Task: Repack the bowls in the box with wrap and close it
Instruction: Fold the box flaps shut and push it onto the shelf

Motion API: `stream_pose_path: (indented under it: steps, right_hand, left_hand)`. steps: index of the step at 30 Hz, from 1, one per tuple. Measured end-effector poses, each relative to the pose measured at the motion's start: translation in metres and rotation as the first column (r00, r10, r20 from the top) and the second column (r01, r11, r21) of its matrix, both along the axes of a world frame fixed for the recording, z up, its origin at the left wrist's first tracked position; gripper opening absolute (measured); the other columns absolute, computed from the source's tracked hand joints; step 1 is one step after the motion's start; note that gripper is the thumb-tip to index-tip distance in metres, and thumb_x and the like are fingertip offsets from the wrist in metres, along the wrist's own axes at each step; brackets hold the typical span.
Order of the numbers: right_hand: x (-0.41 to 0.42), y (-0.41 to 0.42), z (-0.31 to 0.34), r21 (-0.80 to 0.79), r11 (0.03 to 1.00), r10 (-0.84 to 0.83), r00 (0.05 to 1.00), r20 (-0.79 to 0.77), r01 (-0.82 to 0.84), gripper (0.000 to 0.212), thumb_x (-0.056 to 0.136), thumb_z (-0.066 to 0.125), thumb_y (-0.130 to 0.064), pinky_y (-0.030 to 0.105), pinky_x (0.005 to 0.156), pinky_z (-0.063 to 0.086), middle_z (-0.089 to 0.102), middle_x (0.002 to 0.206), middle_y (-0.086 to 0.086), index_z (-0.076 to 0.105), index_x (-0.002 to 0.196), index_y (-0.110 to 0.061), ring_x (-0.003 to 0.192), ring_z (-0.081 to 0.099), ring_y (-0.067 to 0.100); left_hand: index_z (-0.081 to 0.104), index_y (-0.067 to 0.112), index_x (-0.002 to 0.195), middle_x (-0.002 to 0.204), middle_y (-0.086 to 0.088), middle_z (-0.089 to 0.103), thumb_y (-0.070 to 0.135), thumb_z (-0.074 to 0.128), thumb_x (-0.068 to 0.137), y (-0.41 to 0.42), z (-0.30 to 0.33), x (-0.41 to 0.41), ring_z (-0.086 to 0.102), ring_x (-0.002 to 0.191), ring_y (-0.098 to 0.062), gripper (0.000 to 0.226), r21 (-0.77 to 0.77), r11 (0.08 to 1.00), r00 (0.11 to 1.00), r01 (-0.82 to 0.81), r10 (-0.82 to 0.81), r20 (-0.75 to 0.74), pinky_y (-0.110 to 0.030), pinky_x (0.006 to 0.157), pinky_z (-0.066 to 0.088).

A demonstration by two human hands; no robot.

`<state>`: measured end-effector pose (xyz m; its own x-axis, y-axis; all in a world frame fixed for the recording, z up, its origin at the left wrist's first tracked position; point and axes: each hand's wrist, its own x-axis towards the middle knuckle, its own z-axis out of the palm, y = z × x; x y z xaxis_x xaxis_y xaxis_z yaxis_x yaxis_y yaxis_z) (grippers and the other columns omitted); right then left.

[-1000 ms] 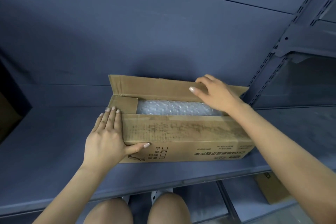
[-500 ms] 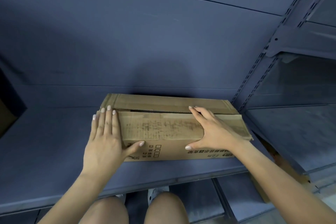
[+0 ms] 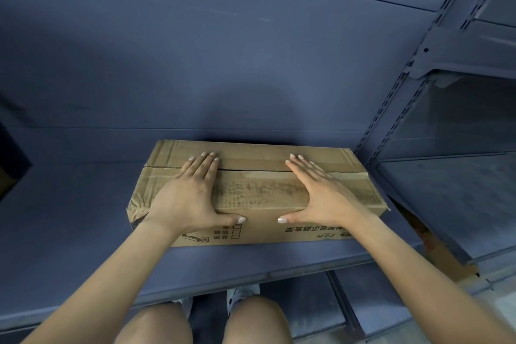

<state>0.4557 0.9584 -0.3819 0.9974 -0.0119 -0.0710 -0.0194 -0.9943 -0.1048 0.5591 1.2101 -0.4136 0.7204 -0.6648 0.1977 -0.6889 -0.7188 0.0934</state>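
i have the cardboard box (image 3: 259,195) lying lengthwise on the blue metal shelf (image 3: 83,232), a little below the middle of the frame, its far side close to the shelf's back panel (image 3: 223,64). both top flaps are folded down flat and meet along a thin dark seam that runs left to right across the lid. nothing inside the box can be seen, so i cannot tell how the bowls or the wrap lie.

my left hand (image 3: 192,193) lies flat on the left half of the lid, fingers straight and together, their tips reaching across the seam onto the far flap. its thumb is spread wide and lies on the near face of the box just under the top edge. my right hand (image 3: 321,193) mirrors it on the right half, fingers straight and over the seam, thumb stretched out toward the left one on the near face. neither hand curls round anything; both press palm-down.

printed marks sit on the near face of the box. at the right of the frame stands a slotted upright post (image 3: 396,98). my knees (image 3: 201,321) show at the bottom edge.
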Motion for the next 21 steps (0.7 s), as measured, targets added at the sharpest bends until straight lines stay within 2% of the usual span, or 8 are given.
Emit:
stream_pose_path:
  steps: [6,14,21]
  right_hand:
    - [0.0038,-0.0037,-0.0049,0.034,0.999,-0.008,1.0,-0.014,0.009,0.126,0.052,0.042,-0.092,0.019,0.114,-0.005,-0.015,0.154,-0.02,-0.001,0.152,-0.029,0.141,-0.015,-0.003]
    - [0.0059,-0.0057,-0.0052,0.071,0.997,-0.015,1.0,-0.011,0.015,0.123,0.051,0.046,-0.09,0.023,0.116,0.004,-0.008,0.155,-0.023,0.007,0.152,-0.032,0.141,-0.009,-0.007]
    - [0.0051,-0.0055,-0.005,0.072,0.997,-0.02,1.0,-0.02,0.021,0.124,0.049,0.043,-0.092,0.024,0.116,0.006,-0.006,0.155,-0.023,0.008,0.152,-0.032,0.14,-0.009,-0.008]
  left_hand:
    - [0.012,0.006,0.151,0.159,-0.001,0.005,0.1,0.011,0.045,0.0003,-0.0016,-0.0006,-0.008,0.141,-0.006,0.141,-0.032,0.999,1.0,0.016,-0.016,0.002,-0.021,0.111,-0.009]
    - [0.02,0.002,0.148,0.158,-0.005,0.011,0.097,0.009,0.052,-0.0003,-0.0038,-0.0031,0.005,0.146,-0.014,0.136,-0.022,1.0,1.0,0.017,-0.016,0.017,-0.024,0.114,-0.003]
    - [0.01,0.004,0.15,0.159,-0.004,0.003,0.096,0.004,0.049,-0.0016,-0.0021,-0.0052,-0.002,0.146,-0.014,0.137,0.009,1.0,1.0,0.004,-0.004,0.011,-0.022,0.112,-0.009]
